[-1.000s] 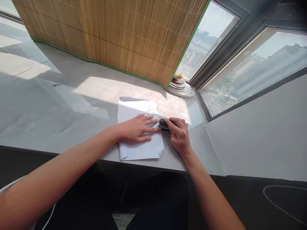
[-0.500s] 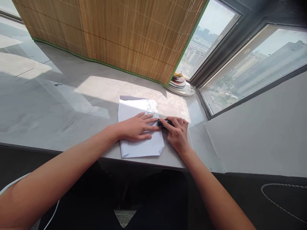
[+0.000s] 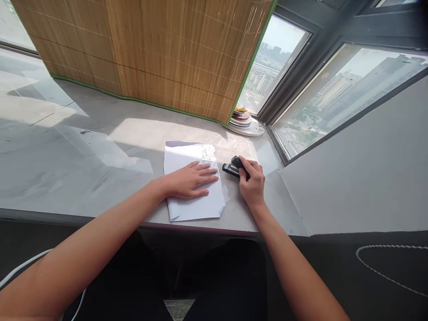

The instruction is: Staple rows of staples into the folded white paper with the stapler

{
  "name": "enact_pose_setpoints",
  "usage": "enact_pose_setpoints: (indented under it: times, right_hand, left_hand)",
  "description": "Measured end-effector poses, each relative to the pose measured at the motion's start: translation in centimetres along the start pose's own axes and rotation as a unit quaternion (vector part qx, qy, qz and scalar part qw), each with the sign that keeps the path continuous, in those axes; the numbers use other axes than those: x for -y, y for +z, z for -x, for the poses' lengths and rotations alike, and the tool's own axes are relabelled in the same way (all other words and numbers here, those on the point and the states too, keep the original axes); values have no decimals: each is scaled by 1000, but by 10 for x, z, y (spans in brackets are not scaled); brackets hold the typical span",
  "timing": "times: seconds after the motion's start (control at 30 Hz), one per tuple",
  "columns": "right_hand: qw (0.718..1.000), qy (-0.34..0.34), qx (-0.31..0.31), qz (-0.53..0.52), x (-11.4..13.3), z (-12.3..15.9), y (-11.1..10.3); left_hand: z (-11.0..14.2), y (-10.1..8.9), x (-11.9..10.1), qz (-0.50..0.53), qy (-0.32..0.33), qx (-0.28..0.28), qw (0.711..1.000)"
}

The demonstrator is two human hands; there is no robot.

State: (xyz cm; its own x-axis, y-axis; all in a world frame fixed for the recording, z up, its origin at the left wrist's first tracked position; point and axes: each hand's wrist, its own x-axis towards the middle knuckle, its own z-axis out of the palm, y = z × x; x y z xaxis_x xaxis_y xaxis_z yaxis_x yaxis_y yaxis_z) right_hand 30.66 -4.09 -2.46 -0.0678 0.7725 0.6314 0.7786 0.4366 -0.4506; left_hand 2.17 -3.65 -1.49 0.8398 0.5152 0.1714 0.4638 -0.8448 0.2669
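Note:
A white sheaf of paper [image 3: 197, 207] lies on the light marble-like counter, its lower corners creased. Rows of staples [image 3: 209, 154] glint along its upper right part. My left hand [image 3: 192, 179] rests flat on the paper with fingers spread. To the right of the paper's edge, my right hand [image 3: 252, 178] grips a black stapler [image 3: 231, 168]. The stapler's jaws stand apart, its top raised, and it points left, clear of the paper. My fingers hide its rear end.
A bamboo blind [image 3: 150, 53] with green edging hangs at the back. Stacked plates [image 3: 245, 127] stand in the corner by the window [image 3: 314, 102]. A small white rectangle [image 3: 235, 146] lies near the plates. The counter's front edge [image 3: 200, 226] runs just below the paper.
The stapler has come off the paper's right edge and opened, its top lifting. My right hand has shifted its hold. My left hand stays spread on the paper. The view has tilted slightly.

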Motion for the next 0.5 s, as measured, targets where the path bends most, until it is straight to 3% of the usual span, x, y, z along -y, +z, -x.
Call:
enact_pose_setpoints:
  times: [0.2,0.27,0.37,0.43,0.5]
  right_hand:
    - [997,73,22,28,-3,0,3]
    - [996,89,22,20,-5,0,2]
    - [994,105,8,6,0,0,-4]
    - [994,111,-11,6,14,-1,-7]
    - [994,109,-13,4,40,-1,-4]
  left_hand:
    - [-2,-3,1,13,4,5,1000]
    - [-1,-10,-1,25,6,-22,999]
    - [4,-23,-1,53,-54,-174,982]
    - [10,-29,5,49,-146,-307,939]
    - [17,-31,14,19,-240,-393,887]
